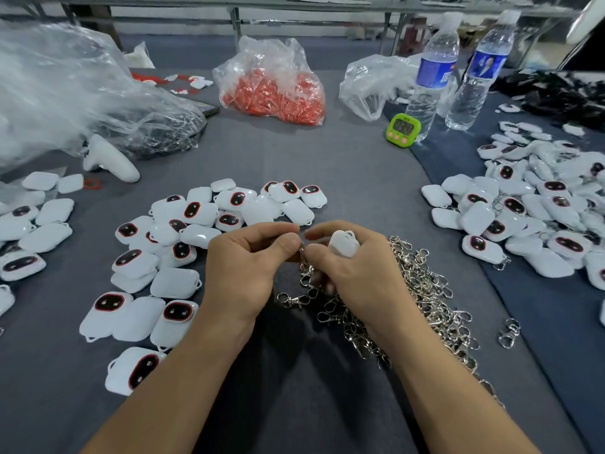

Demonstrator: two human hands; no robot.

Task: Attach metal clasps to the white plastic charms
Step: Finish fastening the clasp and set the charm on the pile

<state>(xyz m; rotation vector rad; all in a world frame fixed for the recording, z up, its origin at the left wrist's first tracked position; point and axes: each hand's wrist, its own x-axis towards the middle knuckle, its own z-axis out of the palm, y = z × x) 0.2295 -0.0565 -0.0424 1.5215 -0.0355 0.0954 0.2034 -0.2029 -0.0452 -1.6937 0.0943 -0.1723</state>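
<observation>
— What do the hands hold?
— Left hand (248, 257) pinches a clasp (305, 268) (it hangs over the pile (425, 286)). Right hand (353, 273) grips a charm (343, 244), thumb on the same clasp.

The grey-covered table (343, 178) bore heaps of white charms (209, 217) from 8 to 10 o'clock and at 3 o'clock, metal clasps (425, 290) at 4, a bag of red pieces (278, 90) at 12, and a green timer (403, 129) beside two water bottles (432, 73) at 1.

A grey-covered table (360, 178) stands before metal-framed benches (234, 21) behind
</observation>
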